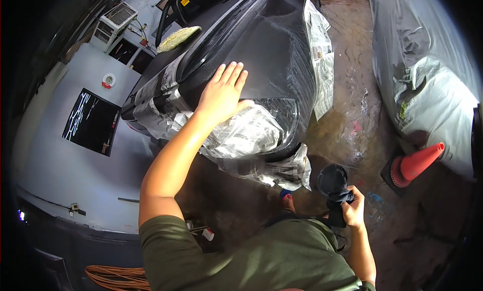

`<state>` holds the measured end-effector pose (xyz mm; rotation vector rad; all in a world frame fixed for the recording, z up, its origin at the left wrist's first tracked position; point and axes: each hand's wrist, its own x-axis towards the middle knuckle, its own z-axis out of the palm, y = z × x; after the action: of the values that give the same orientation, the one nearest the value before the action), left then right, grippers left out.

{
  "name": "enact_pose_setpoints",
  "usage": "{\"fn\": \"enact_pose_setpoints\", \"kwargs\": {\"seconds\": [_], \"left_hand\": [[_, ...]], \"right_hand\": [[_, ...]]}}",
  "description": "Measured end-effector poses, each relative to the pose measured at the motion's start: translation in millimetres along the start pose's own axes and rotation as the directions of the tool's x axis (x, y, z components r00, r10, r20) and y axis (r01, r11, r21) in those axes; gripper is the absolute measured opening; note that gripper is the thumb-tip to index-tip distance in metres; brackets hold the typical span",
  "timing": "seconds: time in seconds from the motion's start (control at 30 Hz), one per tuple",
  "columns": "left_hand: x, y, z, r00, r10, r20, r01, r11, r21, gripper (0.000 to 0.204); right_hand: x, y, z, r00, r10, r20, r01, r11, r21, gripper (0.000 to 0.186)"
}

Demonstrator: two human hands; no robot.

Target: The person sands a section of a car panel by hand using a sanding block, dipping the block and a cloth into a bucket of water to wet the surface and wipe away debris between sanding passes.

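Note:
My left hand (pixel 224 94) lies palm down on a dark, dull-surfaced car body panel (pixel 261 49), fingers stretched out and holding nothing. Below its wrist, crumpled masking newspaper (pixel 244 132) covers a part of the car's corner. More newspaper (pixel 324 59) hangs along the panel's right edge. At my right side, low and away from the car, my right hand (pixel 354 208) is closed round a black round-headed tool (pixel 332 179). The tool's wide disc-like end faces up; its exact kind is hard to make out.
A red traffic cone (pixel 420 162) leans at the right, beside a car under a grey plastic cover (pixel 427 74). The floor (pixel 347 89) looks wet. A fluffy yellowish pad (pixel 178 38) rests on the car. Coiled orange hose (pixel 118 277) lies at the lower left.

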<state>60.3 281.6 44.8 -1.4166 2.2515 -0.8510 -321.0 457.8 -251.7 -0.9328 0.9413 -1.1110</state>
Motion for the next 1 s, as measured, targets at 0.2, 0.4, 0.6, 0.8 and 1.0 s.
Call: {"fn": "enact_pose_setpoints", "kwargs": {"seconds": [0.2,0.4,0.6,0.8,1.0], "left_hand": [[-70,16,32,0.964,-0.176,-0.201,0.144,0.976,-0.164,0.088],[-97,49,85,0.697,-0.615,-0.368,0.43,0.769,-0.473,0.097],[-51,60,74,0.447,-0.844,-0.297,0.568,0.524,-0.634,0.1],[-20,79,69,0.334,-0.894,-0.297,0.574,0.443,-0.689,0.111],[-36,82,66,0.445,-0.842,-0.305,0.63,0.536,-0.562,0.097]], "right_hand": [[-11,3,-20,0.996,-0.054,-0.077,0.055,0.999,0.002,0.023],[-23,-15,-32,0.969,-0.11,-0.22,0.125,0.991,0.051,0.021],[-33,-10,-56,0.962,-0.134,-0.237,0.128,0.991,-0.039,0.026],[-40,-17,-53,0.952,-0.127,-0.28,0.07,0.976,-0.206,0.025],[-36,-28,-47,0.956,-0.046,-0.291,-0.039,0.959,-0.28,0.028]]}}
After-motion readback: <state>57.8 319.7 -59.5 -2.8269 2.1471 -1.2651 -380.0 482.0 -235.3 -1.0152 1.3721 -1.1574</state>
